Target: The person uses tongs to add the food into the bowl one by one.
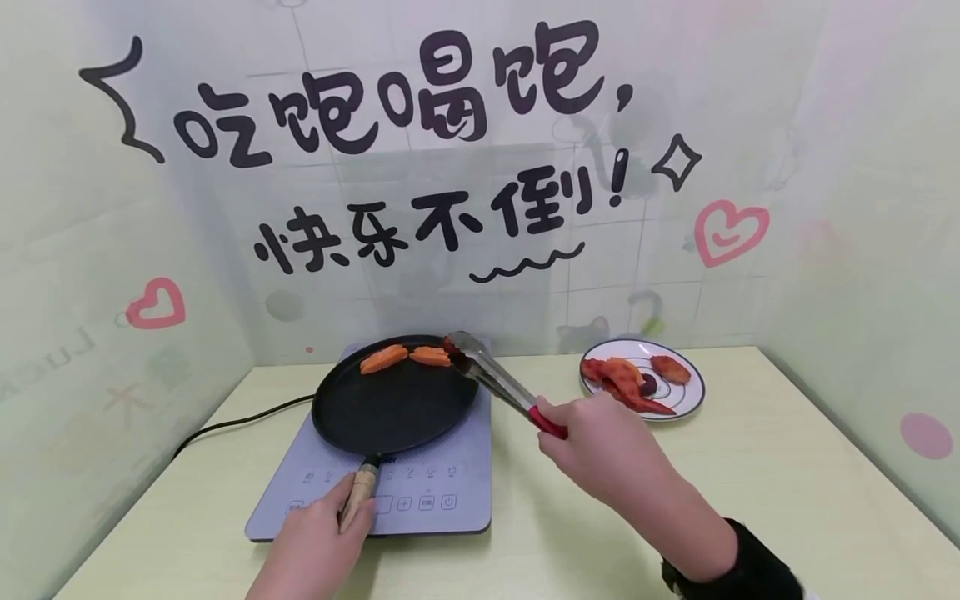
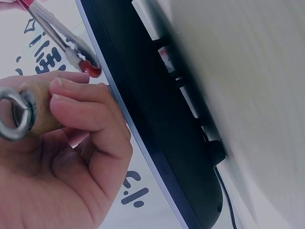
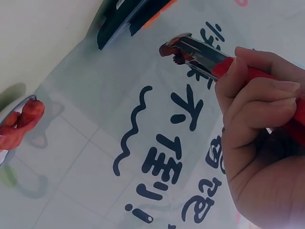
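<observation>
My left hand (image 1: pixel 306 540) grips the wooden handle (image 1: pixel 362 487) of a flat black pan (image 1: pixel 397 412). Two orange food pieces (image 1: pixel 384 359) lie near the pan's far rim. With my right hand (image 1: pixel 603 450) I hold metal tongs (image 1: pixel 504 379) by their red grips, fingers wrapped round them in the right wrist view. Pinched in the tips is a small reddish-brown piece of food (image 3: pixel 169 49), its exact kind unclear. In the head view the tips overlap the pan's far right rim.
Beneath the pan is a flat induction cooker (image 1: pixel 471 500) with a black cord (image 1: pixel 247 417) running left. At the back right stands a white plate (image 1: pixel 695 390) bearing red toy-like food (image 1: pixel 633 390) and a brown piece (image 1: pixel 670 369). Printed walls (image 1: pixel 480 308) enclose the table on three sides.
</observation>
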`<state>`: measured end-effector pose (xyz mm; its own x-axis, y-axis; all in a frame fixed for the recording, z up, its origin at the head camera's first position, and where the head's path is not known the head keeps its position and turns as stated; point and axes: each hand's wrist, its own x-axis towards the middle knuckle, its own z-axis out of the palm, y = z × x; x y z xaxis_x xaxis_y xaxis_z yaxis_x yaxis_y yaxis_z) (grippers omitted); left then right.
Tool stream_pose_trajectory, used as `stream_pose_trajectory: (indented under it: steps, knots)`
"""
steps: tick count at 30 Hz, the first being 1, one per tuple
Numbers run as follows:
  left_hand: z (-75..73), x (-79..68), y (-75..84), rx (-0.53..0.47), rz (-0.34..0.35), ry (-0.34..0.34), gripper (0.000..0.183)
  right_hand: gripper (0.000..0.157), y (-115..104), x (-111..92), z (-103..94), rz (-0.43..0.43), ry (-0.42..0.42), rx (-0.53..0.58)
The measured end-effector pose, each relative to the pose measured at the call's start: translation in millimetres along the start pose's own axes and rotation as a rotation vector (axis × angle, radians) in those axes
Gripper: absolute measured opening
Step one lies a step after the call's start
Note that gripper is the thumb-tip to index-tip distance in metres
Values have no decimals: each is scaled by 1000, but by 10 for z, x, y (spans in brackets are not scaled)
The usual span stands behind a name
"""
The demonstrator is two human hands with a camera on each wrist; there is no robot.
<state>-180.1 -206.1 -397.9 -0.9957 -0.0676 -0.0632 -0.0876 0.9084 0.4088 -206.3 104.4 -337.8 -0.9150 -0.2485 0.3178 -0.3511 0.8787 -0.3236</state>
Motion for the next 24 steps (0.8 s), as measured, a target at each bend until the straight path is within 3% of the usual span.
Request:
stream_pose_trajectory:
  steps: [10,24]
  knots:
    - [6,16,24,11,-12,-5,65,30,-45,56,154,-43,-17,-14]
    - [11,36,26,9,-57,-40,66,33,-40,94,188,23,-87,24]
